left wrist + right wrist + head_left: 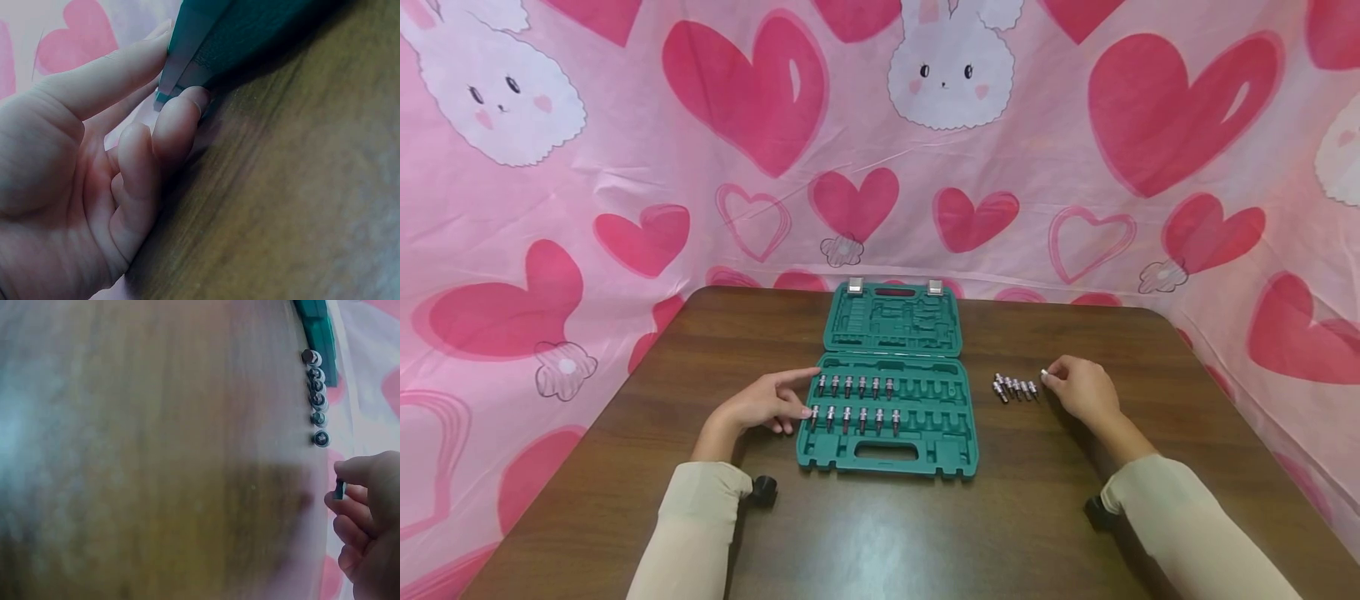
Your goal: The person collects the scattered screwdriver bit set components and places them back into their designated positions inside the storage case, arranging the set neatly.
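A green tool case (887, 457) lies opened flat on the table, its lid folded back. Several silver bit sockets (862, 417) fill the left part of two rows; bare green slots show to their right. My left hand (762, 404) touches the case's left edge, index finger and thumb stretched along it; the left wrist view shows the other fingers (137, 162) bent beside the case. My right hand (1084, 390) pinches one small bit socket (339, 489) between thumb and fingertips. It hovers just right of a group of loose bit sockets (1017, 388) on the wood.
The brown wooden table (880, 542) carries the case near its middle. Two metal latches (855, 286) sit on the lid's far edge. Pink cloth (880, 150) with hearts and rabbits hangs behind and at both sides. Dark wrist devices (764, 491) show under the sleeves.
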Demonstrator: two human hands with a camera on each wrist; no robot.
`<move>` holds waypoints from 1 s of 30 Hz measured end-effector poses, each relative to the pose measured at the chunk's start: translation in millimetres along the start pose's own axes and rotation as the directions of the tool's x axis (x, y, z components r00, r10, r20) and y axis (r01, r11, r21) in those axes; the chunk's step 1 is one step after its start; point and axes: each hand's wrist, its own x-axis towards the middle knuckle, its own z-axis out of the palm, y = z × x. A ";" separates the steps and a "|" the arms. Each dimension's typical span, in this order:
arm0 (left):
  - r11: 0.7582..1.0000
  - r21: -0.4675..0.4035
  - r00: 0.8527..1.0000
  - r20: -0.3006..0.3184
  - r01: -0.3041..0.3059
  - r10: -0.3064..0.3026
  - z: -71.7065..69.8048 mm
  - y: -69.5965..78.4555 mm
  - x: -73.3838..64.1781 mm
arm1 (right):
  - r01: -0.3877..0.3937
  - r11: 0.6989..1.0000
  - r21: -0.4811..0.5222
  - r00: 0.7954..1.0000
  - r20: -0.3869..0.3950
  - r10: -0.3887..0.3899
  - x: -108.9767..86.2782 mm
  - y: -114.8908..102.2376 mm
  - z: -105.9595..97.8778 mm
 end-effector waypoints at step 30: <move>1.000 -0.007 1.000 -0.001 -0.009 0.009 0.1 0.9 -0.5 | 0.173 0.974 0.143 0.980 -0.120 -0.157 0.3 -18.2 14.7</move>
